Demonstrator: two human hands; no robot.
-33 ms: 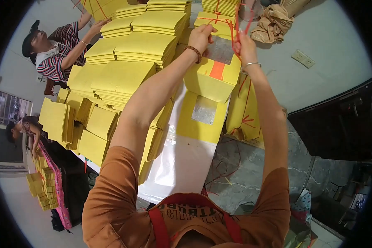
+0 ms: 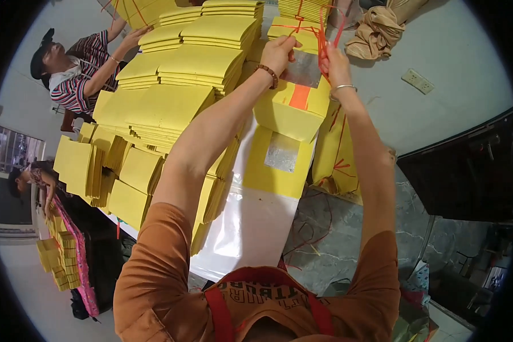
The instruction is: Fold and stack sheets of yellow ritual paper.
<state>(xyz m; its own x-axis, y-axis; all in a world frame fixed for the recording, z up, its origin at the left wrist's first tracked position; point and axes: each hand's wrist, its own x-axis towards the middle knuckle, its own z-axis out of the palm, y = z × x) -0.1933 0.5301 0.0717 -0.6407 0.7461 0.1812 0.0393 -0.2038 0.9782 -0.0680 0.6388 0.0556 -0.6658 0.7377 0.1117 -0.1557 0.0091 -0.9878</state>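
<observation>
My right hand (image 2: 336,64) is closed on several strands of red plastic string (image 2: 322,43), whose loose ends rise above the fingers. To its left, my left hand (image 2: 277,55) is also closed, pinching the red string near a knot on top of a bundle of yellow paper sheets (image 2: 288,117). A grey-silver square and an orange patch mark the bundle's top. Below it on the table lies a yellow sheet (image 2: 255,171) with a silver square. The string's path inside my left fingers is hidden.
Tall stacks of folded yellow paper (image 2: 171,105) fill the table's left side. White plastic sheeting (image 2: 251,228) covers the table. A tied yellow bundle (image 2: 333,154) stands beyond its right edge. Two people work at left, one in a striped shirt (image 2: 77,85). Crumpled brown paper (image 2: 376,34) lies far right.
My right hand has shifted slightly left, and the red strands by it have changed shape. My left hand has barely moved; the yellow bundle stays in place.
</observation>
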